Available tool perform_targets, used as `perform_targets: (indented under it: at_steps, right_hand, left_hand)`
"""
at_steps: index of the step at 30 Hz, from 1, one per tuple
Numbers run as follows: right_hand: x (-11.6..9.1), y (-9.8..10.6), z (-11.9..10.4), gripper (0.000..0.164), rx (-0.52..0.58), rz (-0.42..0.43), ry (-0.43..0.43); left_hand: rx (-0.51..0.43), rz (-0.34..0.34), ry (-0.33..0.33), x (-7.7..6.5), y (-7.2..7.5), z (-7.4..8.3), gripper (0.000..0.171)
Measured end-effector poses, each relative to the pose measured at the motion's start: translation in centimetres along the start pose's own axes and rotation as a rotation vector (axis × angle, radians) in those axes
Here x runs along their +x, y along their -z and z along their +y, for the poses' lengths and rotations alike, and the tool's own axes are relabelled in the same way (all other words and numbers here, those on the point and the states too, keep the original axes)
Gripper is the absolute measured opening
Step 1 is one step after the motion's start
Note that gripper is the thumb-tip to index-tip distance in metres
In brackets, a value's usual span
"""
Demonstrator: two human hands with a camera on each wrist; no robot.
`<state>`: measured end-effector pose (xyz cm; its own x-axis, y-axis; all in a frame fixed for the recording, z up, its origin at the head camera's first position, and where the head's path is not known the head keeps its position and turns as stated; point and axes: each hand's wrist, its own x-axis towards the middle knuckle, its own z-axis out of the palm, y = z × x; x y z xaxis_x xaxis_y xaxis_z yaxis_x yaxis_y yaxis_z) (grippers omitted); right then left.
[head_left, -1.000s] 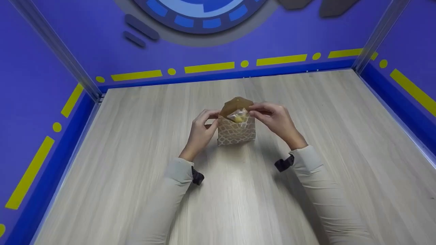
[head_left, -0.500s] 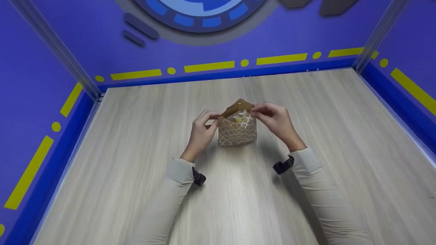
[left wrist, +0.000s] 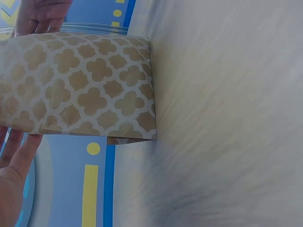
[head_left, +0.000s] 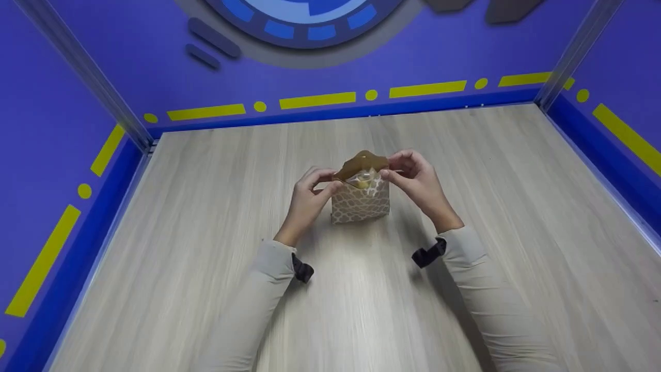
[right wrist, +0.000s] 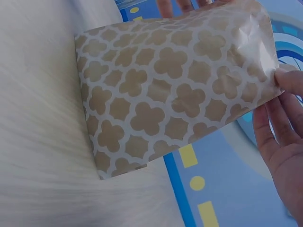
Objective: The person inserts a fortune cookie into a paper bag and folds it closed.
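Observation:
A brown paper bag (head_left: 360, 204) with a white lattice pattern stands upright on the table, its mouth towards me. Inside the mouth shows a clear plastic packet (head_left: 364, 179) with something yellow in it; its lower part is hidden by the bag's front. My left hand (head_left: 309, 199) pinches the bag's upper left edge, the thumb on the front. At the upper right edge, my right hand (head_left: 417, 175) pinches the paper between thumb and fingers. The right wrist view shows that thumb (right wrist: 289, 81) on the patterned front, with the fingers behind.
A pale wood-grain table (head_left: 206, 206) lies under the bag and both arms. Blue-purple panels (head_left: 330, 77) with yellow dashes enclose it at the back and sides, joined by metal corner posts (head_left: 576, 57). Black wrist cameras (head_left: 428, 253) hang under the sleeves.
The packet sits lower in the bag than a second ago. My left thumb has slid onto the bag's front, and my right fingers have spread and shifted slightly at the upper right edge.

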<state>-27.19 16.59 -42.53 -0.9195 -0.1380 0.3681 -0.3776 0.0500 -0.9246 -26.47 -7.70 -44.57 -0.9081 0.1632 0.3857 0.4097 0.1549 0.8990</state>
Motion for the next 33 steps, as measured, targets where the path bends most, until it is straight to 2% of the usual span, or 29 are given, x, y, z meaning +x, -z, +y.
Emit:
perform_targets:
  at_steps: [4,8,15,24,28,33]
  right_hand:
    - [0.02,-0.02,0.1,0.044,0.026,-0.039,-0.05]
    - [0.03,-0.01,0.27,0.051,-0.018,-0.063,-0.107]
    - [-0.09,-0.05,0.26,0.04,-0.027,-0.058,-0.185]
    - [-0.06,-0.32,0.38,0.021,0.061,-0.038,-0.173]
    - [0.0,-0.37,0.51,0.023,0.095,-0.05,-0.147]
    - [0.09,-0.42,0.59,0.026,0.061,-0.037,-0.15]
  left_hand:
    - [-0.023,0.014,-0.003,0.04,-0.09,0.1,0.026]
    - [-0.031,0.02,0.001,-0.01,-0.13,0.08,0.024]
    - [-0.023,0.034,-0.003,-0.01,-0.19,0.0,0.025]
    - [-0.04,0.039,-0.018,-0.08,-0.21,-0.02,0.024]
    - [-0.045,0.045,0.004,-0.1,-0.26,0.1,0.022]
    - [-0.037,0.058,0.043,-0.06,-0.36,0.3,0.02]
